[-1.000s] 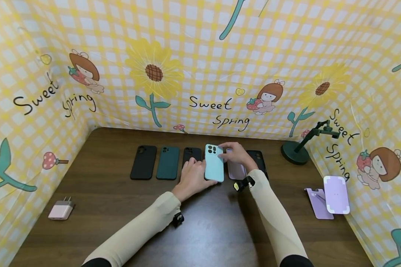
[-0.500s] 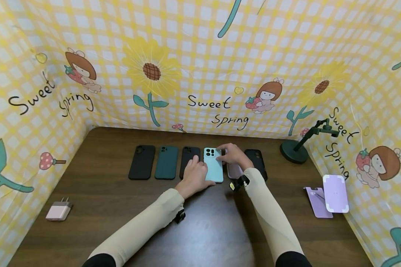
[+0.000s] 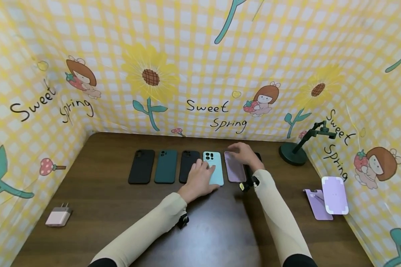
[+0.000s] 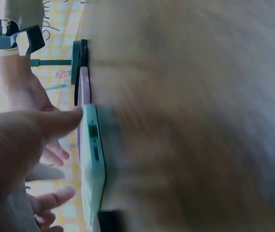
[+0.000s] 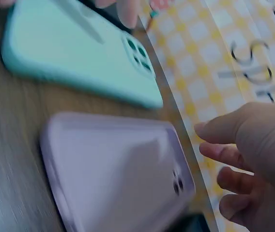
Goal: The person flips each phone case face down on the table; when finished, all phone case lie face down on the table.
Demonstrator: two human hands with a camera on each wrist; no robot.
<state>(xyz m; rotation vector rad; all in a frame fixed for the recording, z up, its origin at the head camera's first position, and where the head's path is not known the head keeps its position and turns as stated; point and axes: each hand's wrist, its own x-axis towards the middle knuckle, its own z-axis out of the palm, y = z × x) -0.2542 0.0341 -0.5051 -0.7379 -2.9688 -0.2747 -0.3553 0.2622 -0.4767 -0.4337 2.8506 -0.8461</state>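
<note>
Mint case (image 3: 214, 167) laid flat in the row on the bench (image 3: 204, 230); left hand (image 3: 200, 178) rests on it, fingers straight. Right hand (image 3: 245, 155) hovers relaxed over lilac case (image 3: 234, 167), gripping nothing.

Six phone cases (image 3: 165, 166) in a row at table (image 3: 103, 207) rear; charger (image 3: 58, 216) front-left, stand (image 3: 294, 152) rear-right.

"Sweet Spring" on backdrop (image 3: 217, 115)
</note>
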